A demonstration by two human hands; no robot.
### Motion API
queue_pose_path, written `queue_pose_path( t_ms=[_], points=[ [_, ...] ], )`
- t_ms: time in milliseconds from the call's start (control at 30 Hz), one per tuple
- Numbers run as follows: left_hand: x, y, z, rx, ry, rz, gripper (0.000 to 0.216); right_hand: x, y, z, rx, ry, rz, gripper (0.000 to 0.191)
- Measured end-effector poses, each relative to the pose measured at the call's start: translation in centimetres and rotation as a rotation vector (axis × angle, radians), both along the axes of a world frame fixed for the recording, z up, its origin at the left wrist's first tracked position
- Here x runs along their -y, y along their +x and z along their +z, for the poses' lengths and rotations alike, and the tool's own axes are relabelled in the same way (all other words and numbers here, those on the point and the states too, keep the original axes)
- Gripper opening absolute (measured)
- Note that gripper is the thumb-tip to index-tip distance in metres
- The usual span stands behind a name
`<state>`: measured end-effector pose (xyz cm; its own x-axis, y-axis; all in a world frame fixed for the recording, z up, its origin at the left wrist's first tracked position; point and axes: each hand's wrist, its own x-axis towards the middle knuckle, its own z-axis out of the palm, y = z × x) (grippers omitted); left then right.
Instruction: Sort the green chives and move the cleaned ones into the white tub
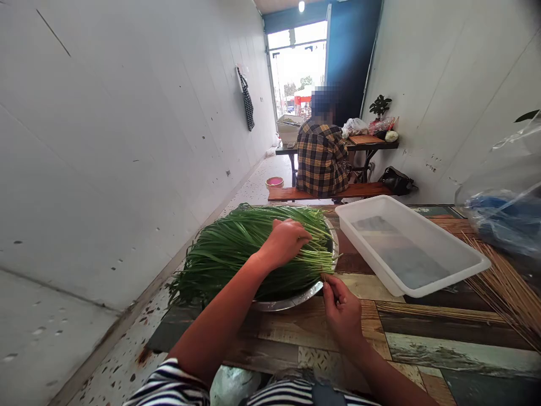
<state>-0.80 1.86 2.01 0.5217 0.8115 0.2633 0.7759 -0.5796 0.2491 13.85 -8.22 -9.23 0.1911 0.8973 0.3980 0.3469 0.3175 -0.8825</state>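
A large heap of garlic chives [228, 242] fills a round metal basin [291, 301], with the long green leaves to the left and the pale stem ends to the right. My left hand [286, 242] reaches across the heap, its fingers curled closed around some stems near their cut ends. At the basin's right rim, my right hand [344, 313] is closed in a pinch beside the lowest stem ends. Something thin and brownish shows at its fingertips, too small to name.
Right of the basin stands a white plastic tub [401, 254]. Thin bamboo skewers [502, 287] and a clear plastic bag [502, 208] lie farther right on the wood-patterned table [338, 332]. Beyond, a person in a plaid shirt [321, 158] sits on a bench [363, 190]. A wall [105, 141] runs along the left.
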Motion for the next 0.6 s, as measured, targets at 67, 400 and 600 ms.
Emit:
queue_pose_path(
  t_ms=[67,400,600],
  points=[
    [-0.7,0.2,-0.2,-0.058,0.047,0.029,0.017,0.0,0.0,-0.2,-0.019,-0.017,0.0,0.025],
    [-1.4,1.1,-1.3,-0.248,0.131,-0.032,0.017,-0.1,0.1,-0.7,-0.048,-0.048,0.029,0.024],
    [-0.8,1.4,-0.7,-0.216,0.156,0.011,0.019,-0.1,0.1,-0.6,-0.05,-0.058,0.028,0.024]
  ],
)
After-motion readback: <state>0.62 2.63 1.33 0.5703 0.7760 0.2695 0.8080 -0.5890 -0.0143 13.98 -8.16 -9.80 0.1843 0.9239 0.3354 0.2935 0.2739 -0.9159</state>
